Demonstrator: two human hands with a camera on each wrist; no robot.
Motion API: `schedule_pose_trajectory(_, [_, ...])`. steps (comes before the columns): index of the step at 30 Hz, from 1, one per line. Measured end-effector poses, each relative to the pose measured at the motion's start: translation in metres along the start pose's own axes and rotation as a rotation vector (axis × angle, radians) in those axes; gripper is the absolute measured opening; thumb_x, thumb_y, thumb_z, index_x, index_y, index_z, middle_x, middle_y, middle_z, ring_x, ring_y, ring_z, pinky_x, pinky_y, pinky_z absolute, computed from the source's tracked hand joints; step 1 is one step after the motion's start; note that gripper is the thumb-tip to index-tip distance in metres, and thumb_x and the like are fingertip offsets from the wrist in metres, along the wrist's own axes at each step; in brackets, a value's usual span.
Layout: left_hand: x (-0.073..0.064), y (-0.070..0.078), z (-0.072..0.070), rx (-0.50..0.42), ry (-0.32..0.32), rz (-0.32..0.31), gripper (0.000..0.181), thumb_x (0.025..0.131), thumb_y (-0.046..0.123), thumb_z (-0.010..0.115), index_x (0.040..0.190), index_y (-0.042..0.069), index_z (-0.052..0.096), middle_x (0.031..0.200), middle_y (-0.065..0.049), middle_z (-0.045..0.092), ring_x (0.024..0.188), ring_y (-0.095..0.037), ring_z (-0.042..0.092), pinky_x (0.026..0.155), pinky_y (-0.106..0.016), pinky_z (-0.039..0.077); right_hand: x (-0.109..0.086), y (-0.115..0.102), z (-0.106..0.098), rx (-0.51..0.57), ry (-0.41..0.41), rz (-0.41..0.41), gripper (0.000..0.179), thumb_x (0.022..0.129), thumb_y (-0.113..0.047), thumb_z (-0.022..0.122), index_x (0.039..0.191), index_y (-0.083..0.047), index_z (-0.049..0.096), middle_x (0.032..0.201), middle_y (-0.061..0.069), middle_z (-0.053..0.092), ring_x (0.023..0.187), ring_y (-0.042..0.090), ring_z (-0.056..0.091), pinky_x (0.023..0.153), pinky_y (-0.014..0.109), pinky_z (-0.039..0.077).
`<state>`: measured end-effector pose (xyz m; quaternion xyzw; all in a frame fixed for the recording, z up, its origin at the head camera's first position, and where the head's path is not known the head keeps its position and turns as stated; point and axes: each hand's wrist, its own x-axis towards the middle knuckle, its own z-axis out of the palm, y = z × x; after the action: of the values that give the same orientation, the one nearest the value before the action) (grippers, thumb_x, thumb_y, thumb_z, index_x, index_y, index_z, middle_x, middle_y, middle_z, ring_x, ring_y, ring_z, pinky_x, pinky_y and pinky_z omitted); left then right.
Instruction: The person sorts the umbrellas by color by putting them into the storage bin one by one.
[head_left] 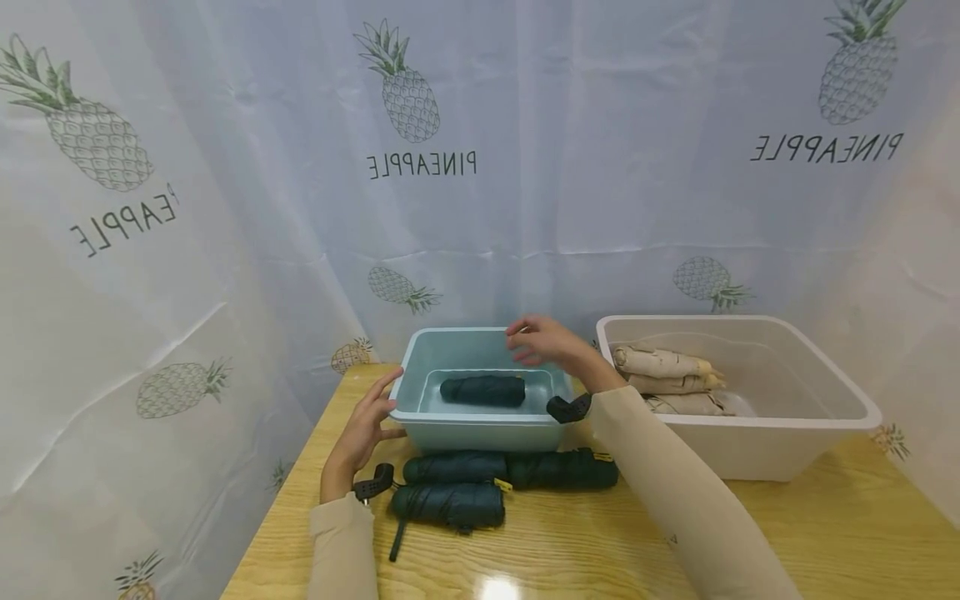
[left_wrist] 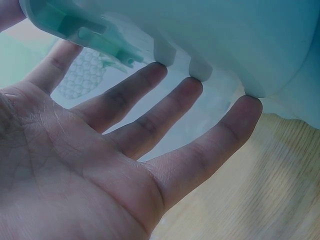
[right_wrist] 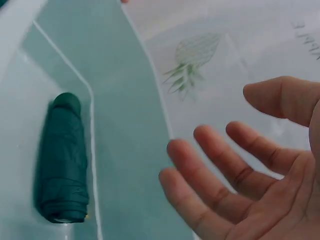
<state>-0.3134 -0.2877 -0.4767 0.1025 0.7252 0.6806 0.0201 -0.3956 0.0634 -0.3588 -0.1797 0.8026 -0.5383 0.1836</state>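
Note:
A dark green folded umbrella [head_left: 483, 390] lies on the floor of a light blue-green plastic bin [head_left: 472, 433]. At the bin's left side is my left hand [head_left: 362, 433]; in the left wrist view its straight fingertips press against the bin's outer wall [left_wrist: 210, 35]. My right hand [head_left: 551, 343] hovers over the bin's back right corner, holding nothing, its fingers relaxed and spread apart. The right wrist view shows the same umbrella [right_wrist: 64, 160] apart from that hand. In front of the bin, three more dark green folded umbrellas [head_left: 450, 504] lie on the wooden table.
To the right stands a larger white bin [head_left: 750, 446] with beige folded umbrellas [head_left: 663, 362] piled at its left end. A curtain [head_left: 525, 208] printed with pineapples hangs behind and at the sides. The wooden table [head_left: 585, 550] extends toward me.

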Motion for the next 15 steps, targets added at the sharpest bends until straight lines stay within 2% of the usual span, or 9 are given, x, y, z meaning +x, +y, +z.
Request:
schedule_pose_trajectory(6, [0.0,-0.001,0.0,0.0,-0.001,-0.008,0.06,0.104,0.021,0.042,0.162,0.022,0.03,0.167,-0.022,0.023,0.148,-0.054,0.031,0.099,-0.075,0.044,-0.037,0.001,0.001,-0.038,-0.032,-0.287,0.036,0.105,-0.021,0.059,0.135,-0.002,0.056,0.126,0.023,0.063,0.109,0.036,0.068,0.097,0.044,0.057])
schedule_pose_trajectory(9, [0.0,-0.001,-0.001,-0.004,-0.001,-0.007,0.059,0.104,0.021,0.042,0.161,0.023,0.03,0.167,-0.022,0.023,0.147,-0.054,0.032,0.098,-0.075,0.044,-0.056,0.008,0.004,-0.021,-0.067,-0.412,0.033,0.104,-0.018,0.059,0.132,-0.002,0.057,0.119,0.023,0.064,0.104,0.034,0.07,0.091,0.038,0.059])
schedule_pose_trajectory(12, [0.001,-0.001,-0.001,-0.008,-0.002,-0.001,0.058,0.104,0.02,0.041,0.161,0.023,0.03,0.166,-0.023,0.024,0.146,-0.054,0.033,0.098,-0.075,0.044,-0.074,0.018,0.008,0.015,-0.103,-0.506,0.028,0.104,-0.013,0.059,0.128,0.0,0.059,0.113,0.022,0.067,0.099,0.028,0.072,0.087,0.037,0.06])
schedule_pose_trajectory(15, [0.001,-0.001,-0.001,-0.012,-0.001,0.001,0.058,0.104,0.019,0.041,0.161,0.023,0.031,0.165,-0.024,0.026,0.145,-0.054,0.034,0.098,-0.075,0.045,-0.089,0.032,0.011,0.084,-0.139,-0.568,0.023,0.102,-0.005,0.058,0.125,0.0,0.059,0.109,0.018,0.068,0.095,0.023,0.072,0.084,0.041,0.061])
